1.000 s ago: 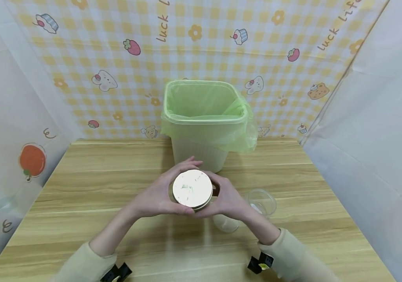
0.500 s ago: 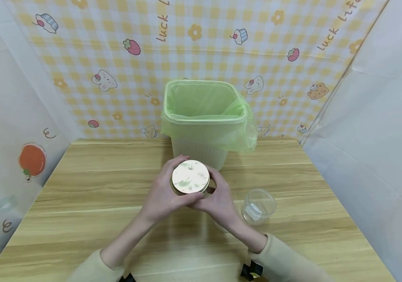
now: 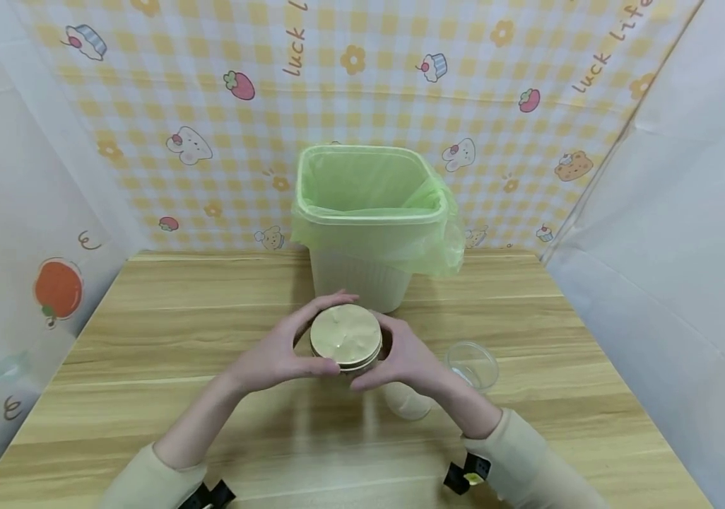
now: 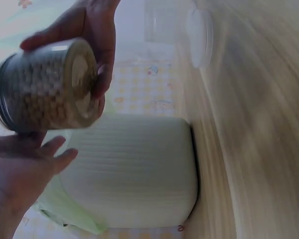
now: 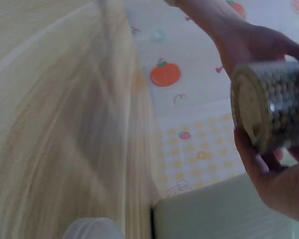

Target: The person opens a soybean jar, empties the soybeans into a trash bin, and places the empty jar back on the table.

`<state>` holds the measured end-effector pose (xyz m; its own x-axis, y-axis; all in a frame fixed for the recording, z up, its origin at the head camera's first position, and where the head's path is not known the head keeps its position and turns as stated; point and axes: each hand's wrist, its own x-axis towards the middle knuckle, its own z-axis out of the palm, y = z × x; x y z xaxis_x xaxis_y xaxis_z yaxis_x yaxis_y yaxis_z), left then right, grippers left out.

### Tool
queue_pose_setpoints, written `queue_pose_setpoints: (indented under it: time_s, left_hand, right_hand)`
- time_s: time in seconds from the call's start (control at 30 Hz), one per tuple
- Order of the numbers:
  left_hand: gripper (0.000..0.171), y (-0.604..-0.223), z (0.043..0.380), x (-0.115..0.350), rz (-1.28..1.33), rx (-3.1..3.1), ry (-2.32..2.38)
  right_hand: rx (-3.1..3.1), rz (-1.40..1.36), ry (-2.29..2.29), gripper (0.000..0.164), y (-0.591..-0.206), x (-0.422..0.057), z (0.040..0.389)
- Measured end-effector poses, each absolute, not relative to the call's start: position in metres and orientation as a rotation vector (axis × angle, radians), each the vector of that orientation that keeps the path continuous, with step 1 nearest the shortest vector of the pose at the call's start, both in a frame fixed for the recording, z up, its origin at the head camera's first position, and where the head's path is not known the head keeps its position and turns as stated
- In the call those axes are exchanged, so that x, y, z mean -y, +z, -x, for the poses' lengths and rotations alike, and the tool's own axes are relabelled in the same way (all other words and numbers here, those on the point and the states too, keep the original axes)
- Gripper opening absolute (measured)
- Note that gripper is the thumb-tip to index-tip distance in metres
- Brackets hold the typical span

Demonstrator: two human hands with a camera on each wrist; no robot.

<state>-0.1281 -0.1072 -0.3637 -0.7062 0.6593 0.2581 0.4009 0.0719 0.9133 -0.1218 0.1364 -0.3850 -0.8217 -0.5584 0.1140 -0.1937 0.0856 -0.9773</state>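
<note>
Both hands hold a clear jar (image 3: pixel 346 336) above the table, its gold-coloured, dented top facing the head camera. Small round beige pieces fill the jar (image 4: pixel 42 92), as the wrist views show through its wall. My left hand (image 3: pixel 280 357) curves round its left side, thumb at the front and fingers behind. On the other side, my right hand (image 3: pixel 407 357) grips it with the thumb low at the front. In the left wrist view, fingers of the right hand (image 4: pixel 97 37) reach round to the jar's base.
Behind the hands stands a pale bin (image 3: pixel 362 279) lined with a green bag (image 3: pixel 426 244). A clear plastic cup (image 3: pixel 480 364) sits to the right on the wooden table (image 3: pixel 197 304). Beside it, partly under the right forearm, lies a translucent round piece (image 3: pixel 407 403).
The hands and jar went slightly away toward the bin, then came back. The crossed thumbs have moved apart, and the jar's top no longer glares white.
</note>
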Motion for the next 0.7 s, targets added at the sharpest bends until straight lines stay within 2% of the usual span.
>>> queue_pose_setpoints:
  time_s: [0.3,0.5,0.7]
  left_hand:
    - [0.092,-0.354,0.137,0.113,-1.34,-1.868,1.456]
    - [0.098,-0.352,0.138,0.108,-1.465,-1.633,1.405]
    - [0.096,-0.353,0.134,0.107,-1.467,-1.651,1.423]
  right_hand:
    - [-1.926,1.029,-1.568,0.085,-0.379,-0.143,0.129]
    - [-1.848,1.183,-1.43,0.099,-0.38,-0.142,0.132]
    - [-1.876,1.202,-1.432,0.101,-0.38,-0.142,0.13]
